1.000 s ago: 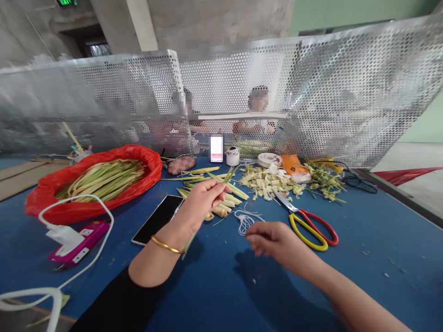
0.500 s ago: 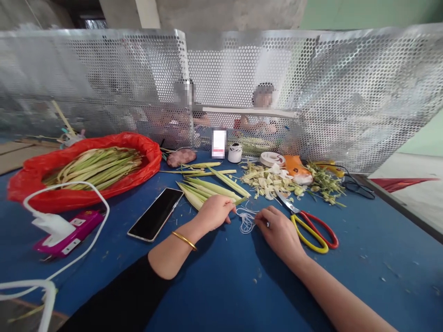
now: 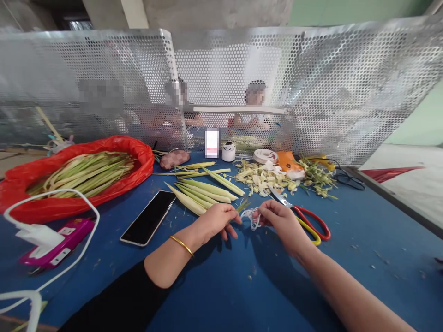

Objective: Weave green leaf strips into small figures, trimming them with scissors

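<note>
A loose bundle of white thread (image 3: 254,222) hangs between my two hands, just above the blue table. My right hand (image 3: 282,226) pinches it at the right side. My left hand (image 3: 218,221) has thumb and forefinger pressed together where the thread reaches them, its other fingers hanging loose. Thin green leaf tips (image 3: 244,204) poke out beside the left fingertips; whether they are gripped too is unclear. Behind the left hand lie pale green leaf strips (image 3: 204,190). Scissors (image 3: 313,222) with a red and a yellow handle rest beyond my right hand, partly covered by it.
A red plastic bag (image 3: 143,159) of long leaves stands left, near a purple power strip (image 3: 60,243) with white cable. A dark phone (image 3: 148,217) lies left of the strips. Trimmings (image 3: 256,177) and a tape roll (image 3: 266,156) sit before a perforated metal screen (image 3: 221,60); people sit behind it.
The thread, lying coiled on the table before, is now lifted and gathered in my right hand's fingertips. My left hand's lower fingers have opened out. The whole view has shifted slightly.
</note>
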The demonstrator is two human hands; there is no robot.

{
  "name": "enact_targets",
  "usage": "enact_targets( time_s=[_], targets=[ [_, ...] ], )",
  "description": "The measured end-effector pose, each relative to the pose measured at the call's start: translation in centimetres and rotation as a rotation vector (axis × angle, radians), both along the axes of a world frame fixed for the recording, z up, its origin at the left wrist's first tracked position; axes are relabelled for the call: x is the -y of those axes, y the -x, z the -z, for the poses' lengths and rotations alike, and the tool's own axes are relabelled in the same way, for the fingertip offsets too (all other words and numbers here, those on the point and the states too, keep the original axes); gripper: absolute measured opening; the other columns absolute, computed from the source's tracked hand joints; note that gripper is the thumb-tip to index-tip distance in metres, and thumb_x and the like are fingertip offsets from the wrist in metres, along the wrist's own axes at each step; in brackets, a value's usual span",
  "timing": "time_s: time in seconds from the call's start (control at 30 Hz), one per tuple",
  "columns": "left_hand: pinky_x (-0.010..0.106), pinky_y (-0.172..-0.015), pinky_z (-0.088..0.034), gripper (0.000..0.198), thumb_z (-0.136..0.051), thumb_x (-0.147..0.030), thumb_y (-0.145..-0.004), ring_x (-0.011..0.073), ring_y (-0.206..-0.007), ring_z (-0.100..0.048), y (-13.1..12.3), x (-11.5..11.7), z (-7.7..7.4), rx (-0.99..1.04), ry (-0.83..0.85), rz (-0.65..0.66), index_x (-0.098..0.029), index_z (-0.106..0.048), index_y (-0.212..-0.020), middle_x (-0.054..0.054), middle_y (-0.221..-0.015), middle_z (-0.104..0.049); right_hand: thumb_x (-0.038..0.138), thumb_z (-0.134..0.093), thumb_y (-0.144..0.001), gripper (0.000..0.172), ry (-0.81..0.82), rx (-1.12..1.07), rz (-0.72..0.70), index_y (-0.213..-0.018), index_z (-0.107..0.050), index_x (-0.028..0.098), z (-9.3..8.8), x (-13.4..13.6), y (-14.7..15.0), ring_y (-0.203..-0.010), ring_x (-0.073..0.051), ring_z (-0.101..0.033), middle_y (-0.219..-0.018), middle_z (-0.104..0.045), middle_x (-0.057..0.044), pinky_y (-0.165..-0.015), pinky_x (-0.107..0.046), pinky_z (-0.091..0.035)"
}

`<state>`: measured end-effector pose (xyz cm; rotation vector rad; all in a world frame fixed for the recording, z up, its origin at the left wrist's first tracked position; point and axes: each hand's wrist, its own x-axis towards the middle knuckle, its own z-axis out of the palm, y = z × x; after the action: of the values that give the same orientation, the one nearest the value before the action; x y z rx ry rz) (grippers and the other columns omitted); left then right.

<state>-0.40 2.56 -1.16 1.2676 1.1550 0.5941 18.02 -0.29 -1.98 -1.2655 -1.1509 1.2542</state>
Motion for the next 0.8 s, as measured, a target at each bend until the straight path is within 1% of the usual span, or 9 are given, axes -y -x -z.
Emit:
enact_targets(
  time_s=[0.1,0.2,0.3,0.43,0.5,0.6,0.7,0.8],
  targets=[
    [0.018,-0.037,-0.037,0.024,-0.061,-0.035,-0.08,0.0089,-0.038,-0.051,-0.2,0.0,-0.1,0.078,0.033,-0.039,-0.016,-0.057,-0.065,-0.001,-0.055,-0.057,0.038,-0.076,-0.068,0.027,0.056,-0.159,0.033,-0.068,-0.058,0.018,-0.5,0.1,-0.2,-0.059,-0.012,-0.055,-0.063,-0.062,0.001,-0.062,-0.026,-0.047],
    [0.017,-0.038,-0.035,0.022,-0.06,-0.032,-0.081,0.0059,-0.038,-0.042,0.1,-0.4,-0.2,0.165,0.012,-0.111,-0.016,-0.057,-0.066,-0.006,-0.051,-0.046,0.032,-0.079,-0.065,0.026,0.114,-0.344,0.05,-0.077,-0.06,0.017,-0.9,0.1,-0.7,-0.057,-0.011,-0.056,-0.06,-0.056,0.004,-0.062,-0.025,-0.05],
    [0.016,-0.038,-0.031,0.021,-0.06,-0.032,-0.081,0.0052,-0.04,-0.038,0.6,-0.7,-0.4,0.239,0.006,-0.158,-0.016,-0.056,-0.067,-0.007,-0.052,-0.042,0.024,-0.076,-0.069,0.022,0.141,-0.513,0.066,-0.085,-0.061,0.017,-1.4,-0.2,-1.3,-0.057,-0.01,-0.056,-0.061,-0.052,0.005,-0.063,-0.025,-0.053],
    [0.017,-0.039,-0.028,0.018,-0.061,-0.028,-0.08,0.0053,-0.042,-0.038,1.0,-0.9,-0.7,0.301,0.02,-0.177,-0.015,-0.057,-0.069,-0.007,-0.054,-0.042,0.015,-0.069,-0.074,0.014,0.113,-0.672,0.122,-0.084,-0.059,0.017,-2.3,-0.6,-2.1,-0.049,-0.006,-0.045,-0.06,-0.046,0.007,-0.053,-0.019,-0.049],
    [0.017,-0.038,-0.028,0.016,-0.061,-0.026,-0.081,0.0052,-0.042,-0.038,1.1,-0.9,-0.9,0.315,0.025,-0.192,-0.014,-0.057,-0.07,-0.006,-0.054,-0.042,0.012,-0.066,-0.074,0.014,0.084,-0.72,0.176,-0.084,-0.058,0.017,-2.6,-0.8,-2.5,-0.047,-0.005,-0.041,-0.06,-0.044,0.007,-0.049,-0.017,-0.047],
    [0.017,-0.039,-0.028,0.016,-0.06,-0.023,-0.082,0.005,-0.042,-0.038,1.3,-0.9,-1.3,0.327,0.02,-0.22,-0.014,-0.057,-0.069,-0.006,-0.054,-0.043,0.009,-0.062,-0.075,0.015,0.04,-0.748,0.269,-0.086,-0.057,0.017,-3.0,-1.1,-3.4,-0.045,-0.005,-0.039,-0.061,-0.043,0.008,-0.046,-0.015,-0.045],
    [0.017,-0.039,-0.028,0.018,-0.061,-0.024,-0.082,0.0051,-0.042,-0.038,1.5,-1.0,-1.8,0.338,0.01,-0.237,-0.014,-0.057,-0.067,-0.005,-0.053,-0.042,0.007,-0.06,-0.075,0.017,0.008,-0.724,0.346,-0.088,-0.056,0.018,-3.1,-1.5,-4.7,-0.045,-0.005,-0.04,-0.06,-0.041,0.008,-0.044,-0.015,-0.044],
    [0.016,-0.039,-0.028,0.019,-0.063,-0.024,-0.081,0.0049,-0.041,-0.038,1.8,-1.1,-2.4,0.343,-0.004,-0.251,-0.014,-0.056,-0.067,-0.006,-0.052,-0.042,0.007,-0.058,-0.076,0.016,-0.015,-0.652,0.411,-0.086,-0.055,0.019,-3.1,-2.0,-6.4,-0.042,-0.005,-0.039,-0.058,-0.038,0.009,-0.043,-0.016,-0.044]
  ],
)
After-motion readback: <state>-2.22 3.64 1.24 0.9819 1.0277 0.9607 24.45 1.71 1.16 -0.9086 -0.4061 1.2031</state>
